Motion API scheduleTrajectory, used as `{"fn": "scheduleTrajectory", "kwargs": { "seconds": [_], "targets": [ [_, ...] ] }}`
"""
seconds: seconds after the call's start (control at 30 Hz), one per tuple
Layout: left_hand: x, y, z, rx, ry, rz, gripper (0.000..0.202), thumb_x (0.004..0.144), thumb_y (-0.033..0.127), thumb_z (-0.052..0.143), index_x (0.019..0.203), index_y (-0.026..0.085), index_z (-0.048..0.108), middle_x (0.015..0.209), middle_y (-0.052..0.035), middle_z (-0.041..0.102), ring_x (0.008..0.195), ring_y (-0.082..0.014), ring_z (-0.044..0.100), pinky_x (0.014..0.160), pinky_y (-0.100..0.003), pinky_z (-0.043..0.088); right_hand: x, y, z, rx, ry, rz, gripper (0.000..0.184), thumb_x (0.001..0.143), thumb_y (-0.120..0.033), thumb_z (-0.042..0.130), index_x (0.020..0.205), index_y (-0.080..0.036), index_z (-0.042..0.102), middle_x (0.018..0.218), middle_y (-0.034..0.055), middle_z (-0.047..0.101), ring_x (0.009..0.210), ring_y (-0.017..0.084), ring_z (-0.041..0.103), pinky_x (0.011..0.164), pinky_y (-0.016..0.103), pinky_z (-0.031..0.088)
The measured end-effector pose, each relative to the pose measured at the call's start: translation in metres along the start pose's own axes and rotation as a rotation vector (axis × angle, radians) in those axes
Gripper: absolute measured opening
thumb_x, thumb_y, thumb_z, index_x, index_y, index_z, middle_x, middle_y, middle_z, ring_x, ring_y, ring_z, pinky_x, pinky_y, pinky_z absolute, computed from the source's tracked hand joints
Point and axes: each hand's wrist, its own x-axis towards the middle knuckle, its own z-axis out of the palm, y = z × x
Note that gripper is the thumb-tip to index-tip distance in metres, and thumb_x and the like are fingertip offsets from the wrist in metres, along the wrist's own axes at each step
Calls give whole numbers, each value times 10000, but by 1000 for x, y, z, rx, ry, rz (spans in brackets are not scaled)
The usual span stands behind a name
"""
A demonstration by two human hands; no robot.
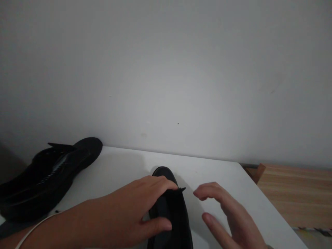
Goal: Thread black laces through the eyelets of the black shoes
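A black shoe (178, 221) lies on the white table in front of me, its toe pointing at the wall. Across it rests my left hand (145, 204), thumb on the near side and fingers closed over the upper by a thin pointed flap (181, 190); the far fingertips are hidden. To the right of this shoe, apart from it, my right hand (230, 214) hovers with thumb and index finger spread, holding nothing. Another black shoe (46, 180) with its flap raised stands at the left, beyond my left forearm.
A pale wall (166, 76) rises directly behind the white table (124, 166). Past the table's right edge is a lower wood-grain board (298, 193). A thin pale band (33, 230) circles my left wrist.
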Motion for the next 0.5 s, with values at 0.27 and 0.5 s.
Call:
{"fn": "scheduleTrajectory", "kwargs": {
  "seconds": [0.27, 0.5],
  "targets": [
    [-11, -3, 13, 48, 33, 113, 452, 864, 55, 617, 1282, 224, 584, 1341, -40, 628, 1256, -192, 560, 1129, -278, 412, -13, 16, 38, 68, -92, -53, 583, 775, 21, 552, 1253, -306, 489, 1216, 59, 607, 1156, 206, 615, 969, 275, 535],
    [-24, -7, 1, 198, 75, 185, 453, 916, 164, 662, 1348, 273, 579, 1368, 12, 639, 1291, -164, 546, 1211, -238, 290, -23, 37, 41, 35, -148, -77, 573, 780, 31, 553, 1249, -294, 517, 1259, 68, 585, 1182, 196, 614, 1002, 266, 513]
  ]
}}
